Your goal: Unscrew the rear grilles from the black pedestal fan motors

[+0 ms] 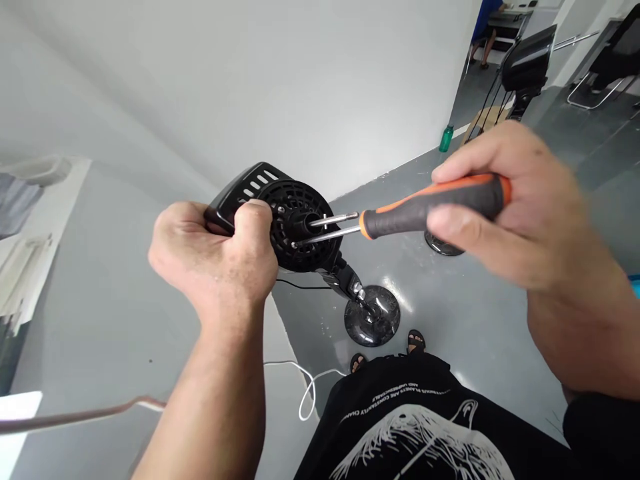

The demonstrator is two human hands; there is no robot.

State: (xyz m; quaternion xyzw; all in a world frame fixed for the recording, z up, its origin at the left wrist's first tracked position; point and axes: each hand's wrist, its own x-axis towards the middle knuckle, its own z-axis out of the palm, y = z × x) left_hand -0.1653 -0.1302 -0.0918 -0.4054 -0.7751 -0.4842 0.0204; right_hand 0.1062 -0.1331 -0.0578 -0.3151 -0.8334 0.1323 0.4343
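Observation:
My left hand is closed around the back of a black fan motor housing, thumb pressed near its slotted front. A metal shaft with a threaded end sticks out of the housing's centre. In my right hand is a screwdriver with a grey and orange handle, gripped between thumb and fingers. Its tip meets the front of the housing just below the shaft; whether it sits in a screw head is too small to tell. The housing stands on a black pole with a round glossy base.
A white wall rises behind the fan. On the left is a grey table with a white cable hanging off its edge. A second fan motor, a green bottle and a seated person are at the upper right.

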